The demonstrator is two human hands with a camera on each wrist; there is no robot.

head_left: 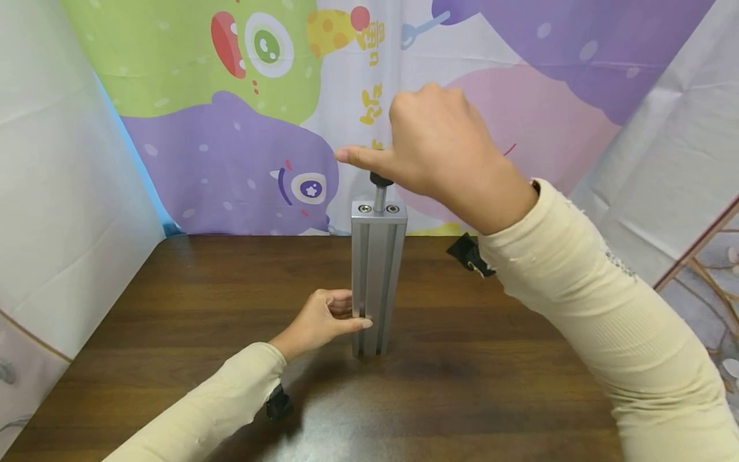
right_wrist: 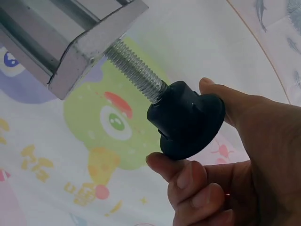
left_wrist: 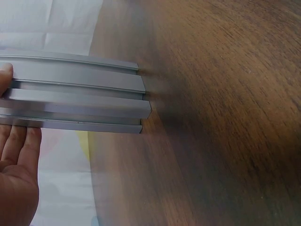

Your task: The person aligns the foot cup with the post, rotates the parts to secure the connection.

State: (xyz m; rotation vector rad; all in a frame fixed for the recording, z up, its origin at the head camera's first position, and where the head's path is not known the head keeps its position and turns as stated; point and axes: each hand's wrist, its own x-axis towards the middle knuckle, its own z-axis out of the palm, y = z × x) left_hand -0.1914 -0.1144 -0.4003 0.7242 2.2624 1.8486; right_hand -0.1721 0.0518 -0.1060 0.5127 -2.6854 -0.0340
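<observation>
A silver aluminium profile point(head_left: 376, 276) with long grooves stands upright on the table. My left hand point(head_left: 317, 321) grips it low down, thumb across the front and fingers at the far side, as the left wrist view also shows. On top is an end plate point(right_wrist: 91, 49) with two screws beside a threaded rod point(right_wrist: 136, 68). That rod carries a black levelling foot point(right_wrist: 186, 122) with a round flared base. My right hand point(head_left: 441, 138) is at this foot, curled index finger against the base's edge and thumb at the other side. In the head view the hand hides most of the foot.
The brown wooden table point(head_left: 491, 359) reaches back to a cartoon-printed curtain point(head_left: 219, 160). White fabric point(head_left: 52, 173) hangs at the left side. Black wrist mounts point(head_left: 280, 403) stick out below both sleeves.
</observation>
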